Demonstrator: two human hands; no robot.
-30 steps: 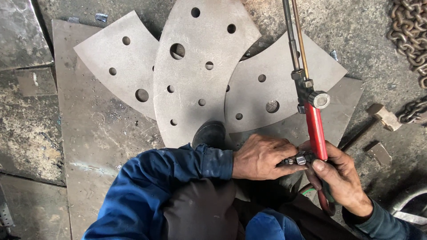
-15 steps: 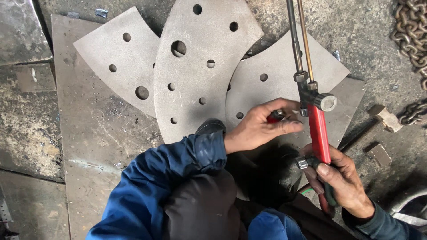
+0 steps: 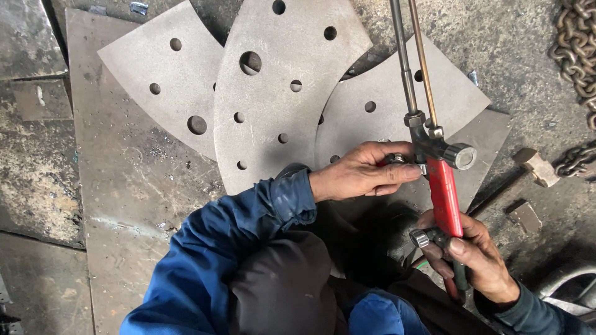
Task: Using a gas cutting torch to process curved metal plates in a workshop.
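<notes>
My right hand (image 3: 475, 260) gripped the red torch (image 3: 444, 195) handle; my left hand (image 3: 360, 174) pinched a side valve (image 3: 396, 159) — no flame showed (unlit, I judged) — above the drilled steel plates (image 3: 273, 93), cutting not begun.

Matt grey steel plates (image 3: 279, 93), rough floor (image 3: 515, 37)

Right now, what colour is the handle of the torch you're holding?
Red, on the torch handle, gripped low by the right hand; the head view shows it.
</notes>
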